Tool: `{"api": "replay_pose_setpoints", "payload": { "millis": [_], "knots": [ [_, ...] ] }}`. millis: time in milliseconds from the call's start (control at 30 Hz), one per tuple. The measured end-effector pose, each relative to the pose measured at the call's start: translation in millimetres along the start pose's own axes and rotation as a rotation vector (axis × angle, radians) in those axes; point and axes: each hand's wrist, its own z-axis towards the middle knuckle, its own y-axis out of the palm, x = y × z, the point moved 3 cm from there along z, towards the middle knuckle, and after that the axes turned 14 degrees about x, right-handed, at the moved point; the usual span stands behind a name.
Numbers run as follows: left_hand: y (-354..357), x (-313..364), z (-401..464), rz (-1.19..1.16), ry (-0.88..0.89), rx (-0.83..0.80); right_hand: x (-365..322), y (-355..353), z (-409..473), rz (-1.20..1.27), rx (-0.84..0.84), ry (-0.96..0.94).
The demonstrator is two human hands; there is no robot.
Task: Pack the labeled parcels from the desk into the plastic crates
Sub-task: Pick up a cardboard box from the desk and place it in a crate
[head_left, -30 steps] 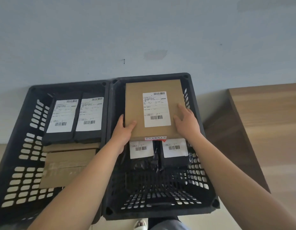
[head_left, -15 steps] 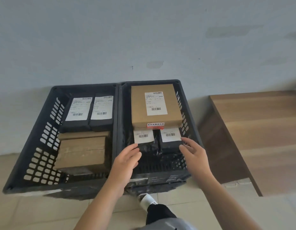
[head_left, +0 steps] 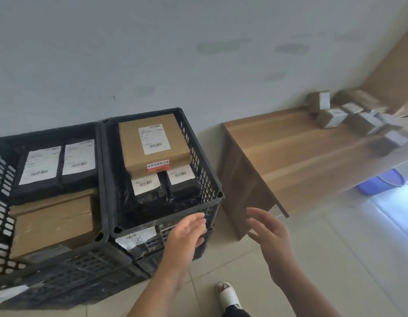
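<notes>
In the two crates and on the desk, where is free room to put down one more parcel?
The near end of the wooden desk is bare, up to the blurred boxes at its far end. The right crate is crowded: a brown parcel lies on black parcels. The left crate looks full.

My arms bare, no sleeves, no watch, no rings on left hand [head_left: 187, 234] or right hand [head_left: 270, 236]. White slipper [head_left: 228, 295] on my foot, open toe. Dark trouser leg [head_left: 235, 312] above it.
</notes>
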Motion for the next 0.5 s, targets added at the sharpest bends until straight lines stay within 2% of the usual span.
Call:
{"api": "replay_pose_setpoints", "payload": {
  "millis": [200,500],
  "knots": [
    [101.8,12.3,-5.5,0.073,0.062,-0.086,5.6,-79.4,48.4,0.145,0.129,0.057],
    [323.8,-1.7,-20.3,0.201,0.099,-0.292,26.0,-256.0,159.5,0.313,0.351,0.103]
  ]
}}
